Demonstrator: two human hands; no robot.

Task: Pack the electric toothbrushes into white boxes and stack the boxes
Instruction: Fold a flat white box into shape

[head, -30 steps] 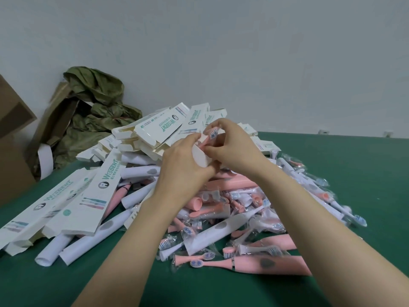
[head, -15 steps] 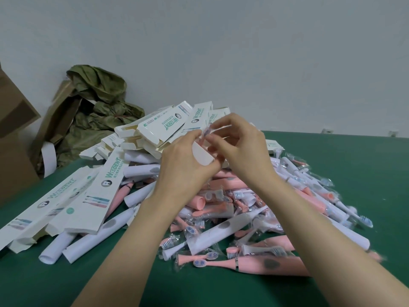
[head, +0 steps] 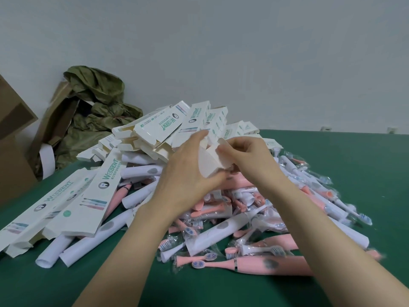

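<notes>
The left hand (head: 186,173) and right hand (head: 250,158) hide most of the white box (head: 210,165), so its long axis is unclear; the visible end tilts upward. The left hand grips it and the right hand pinches its flap, above the toothbrushes (head: 223,227) heaped on the bench (head: 365,169).

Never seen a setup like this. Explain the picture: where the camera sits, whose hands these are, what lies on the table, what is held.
No machine here: a person wears one camera on the head, looking down at their own bare hands. The left hand grips a white box by its end; the right hand pinches its flap. Beneath, on the green table, lies a heap of pink and white toothbrushes, wrapped brush heads and printed boxes.
</notes>
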